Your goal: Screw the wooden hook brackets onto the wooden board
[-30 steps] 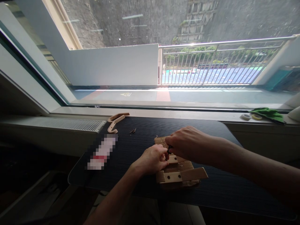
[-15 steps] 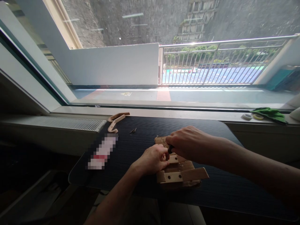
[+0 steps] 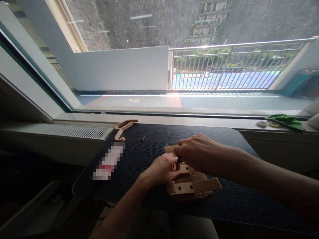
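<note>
A rough wooden board [image 3: 199, 176] lies on the dark table under both hands. Across its near end sits a pale wooden hook [image 3: 205, 185] with two dark screw holes or heads. Just beyond is a second wooden hook [image 3: 184, 169], partly covered by my fingers. My right hand [image 3: 196, 149] is closed around a dark screwdriver [image 3: 179, 160], held upright over that second hook; its tip is hidden. My left hand [image 3: 161, 169] is pinched at the screwdriver's lower end, against the hook; whether it grips a screw cannot be seen.
Two loose wooden hooks [image 3: 120, 133] lie at the table's far left. Several screws [image 3: 141, 138] rest to their right, and a blurred pink-and-white packet [image 3: 109, 161] is nearer. On the windowsill are tape rolls [image 3: 262, 124] and a green cloth [image 3: 286, 122].
My right hand has shifted slightly left and turned a little with the screwdriver. My left hand, the board and the hooks look unmoved.
</note>
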### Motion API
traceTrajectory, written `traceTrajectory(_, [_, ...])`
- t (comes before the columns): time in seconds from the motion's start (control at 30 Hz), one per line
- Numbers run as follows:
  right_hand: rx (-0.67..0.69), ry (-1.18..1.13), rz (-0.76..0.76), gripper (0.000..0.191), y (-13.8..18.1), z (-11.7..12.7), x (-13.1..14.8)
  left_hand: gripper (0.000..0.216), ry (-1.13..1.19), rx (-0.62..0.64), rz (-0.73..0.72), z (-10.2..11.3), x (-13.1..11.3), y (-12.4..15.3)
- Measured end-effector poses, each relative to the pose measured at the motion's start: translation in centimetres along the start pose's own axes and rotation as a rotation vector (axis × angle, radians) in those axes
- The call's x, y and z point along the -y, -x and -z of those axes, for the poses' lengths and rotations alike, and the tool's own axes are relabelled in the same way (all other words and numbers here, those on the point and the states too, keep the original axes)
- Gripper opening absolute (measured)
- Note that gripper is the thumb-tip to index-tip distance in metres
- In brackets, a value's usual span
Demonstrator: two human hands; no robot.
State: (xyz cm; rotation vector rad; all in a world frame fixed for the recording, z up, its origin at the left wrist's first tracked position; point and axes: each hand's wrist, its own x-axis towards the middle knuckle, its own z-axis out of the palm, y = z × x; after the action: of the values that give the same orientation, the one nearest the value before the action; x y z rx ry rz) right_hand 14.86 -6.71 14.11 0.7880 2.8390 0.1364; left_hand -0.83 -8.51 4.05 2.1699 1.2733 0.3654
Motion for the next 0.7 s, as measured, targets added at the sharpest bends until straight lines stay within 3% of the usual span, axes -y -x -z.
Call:
traceTrajectory(0.17, [0.033,-0.037,-0.027,0.009,-0.3,0.3,0.5,0.008,0.014,0.009,-0.003,0.1,-0.2,0.1])
traceTrajectory(0.37, [0.013,-0.043,-0.009,0.017,-0.1,1.4,0.5,0.014,-0.009,0.008,0.030,0.1,-0.1,0.1])
traceTrajectory(0.7, [0.046,-0.062,-0.078,0.009,-0.5,0.8,0.6,0.011,-0.026,0.002,-0.024,0.3,-0.2,0.0])
